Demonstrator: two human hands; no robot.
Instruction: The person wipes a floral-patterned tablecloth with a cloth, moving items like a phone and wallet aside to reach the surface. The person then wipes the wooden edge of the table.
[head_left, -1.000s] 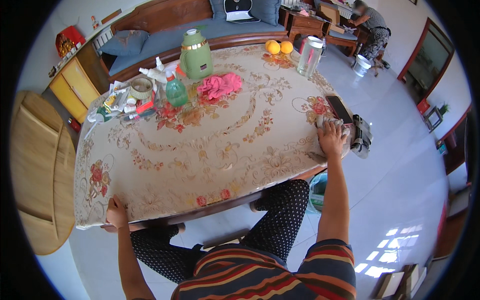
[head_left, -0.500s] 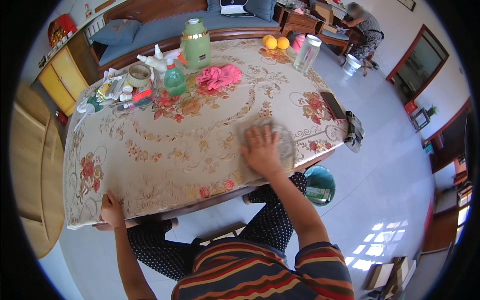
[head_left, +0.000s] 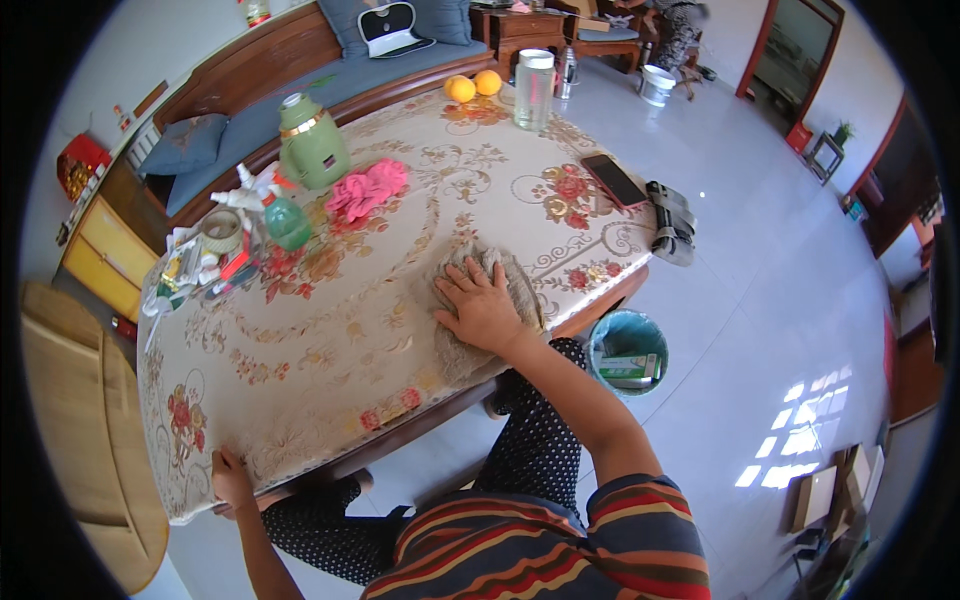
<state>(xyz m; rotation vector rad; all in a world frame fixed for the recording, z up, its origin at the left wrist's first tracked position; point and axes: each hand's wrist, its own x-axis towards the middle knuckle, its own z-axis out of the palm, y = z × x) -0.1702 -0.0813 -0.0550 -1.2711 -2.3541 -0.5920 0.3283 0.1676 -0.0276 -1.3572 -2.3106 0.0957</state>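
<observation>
Around the fluffy cloth (head_left: 455, 352) — pink bundle (head_left: 368, 188), spray bottle (head_left: 287, 226), phone (head_left: 614, 181).

Grey-brown cloth (head_left: 455, 355) partly hidden beneath my right hand (head_left: 482, 308), my striped shirt (head_left: 540, 550) cut off by the lower edge, a co-worker (head_left: 682, 30) by the upper

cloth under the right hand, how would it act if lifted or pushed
The cloth is probably floppy, since its edges look rumpled. Its fuzzy texture suggests it's light. Spread under the flat right hand, it would likely slide or bunch, not roll.
</observation>
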